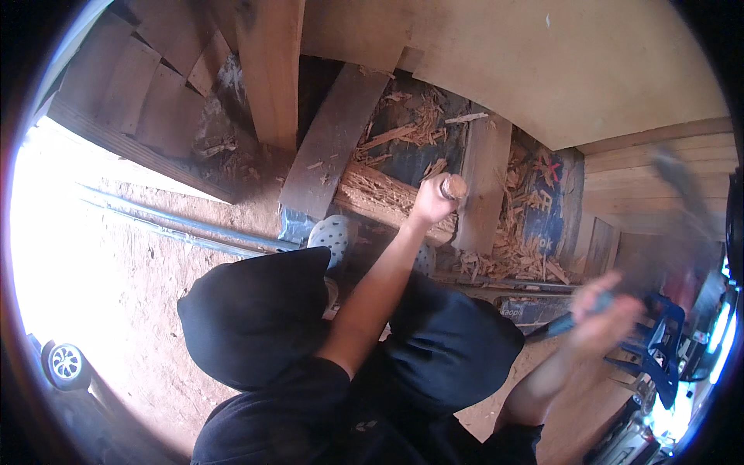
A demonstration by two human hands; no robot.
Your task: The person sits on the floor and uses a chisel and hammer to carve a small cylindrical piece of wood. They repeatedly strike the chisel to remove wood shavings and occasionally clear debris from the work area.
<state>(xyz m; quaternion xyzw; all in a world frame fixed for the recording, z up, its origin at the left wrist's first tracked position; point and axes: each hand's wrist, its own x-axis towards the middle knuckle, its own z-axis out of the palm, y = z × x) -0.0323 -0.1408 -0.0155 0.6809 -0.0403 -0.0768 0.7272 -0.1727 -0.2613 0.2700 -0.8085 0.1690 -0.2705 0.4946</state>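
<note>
My left hand (431, 206) is wrapped round a short wooden piece (455, 186), whose cut end faces up. It is held over a log with a rough, hacked surface (376, 190), lying crosswise in front of my feet. Off to the right, my right hand (608, 314) is raised and closed round the handle (549, 328) of a dark hatchet-like tool. The tool's head (670, 244) is smeared by motion, so its exact kind does not show. A wide gap separates the tool from the wooden piece.
Wood chips (515, 252) are scattered around two dark boards (324, 151). A timber post (271, 74) and a large pale panel (573, 62) stand ahead. My spotted shoes (332, 235) are close to the log. A blue plastic chair (659, 353) stands at right, a wheel (67, 364) at far left.
</note>
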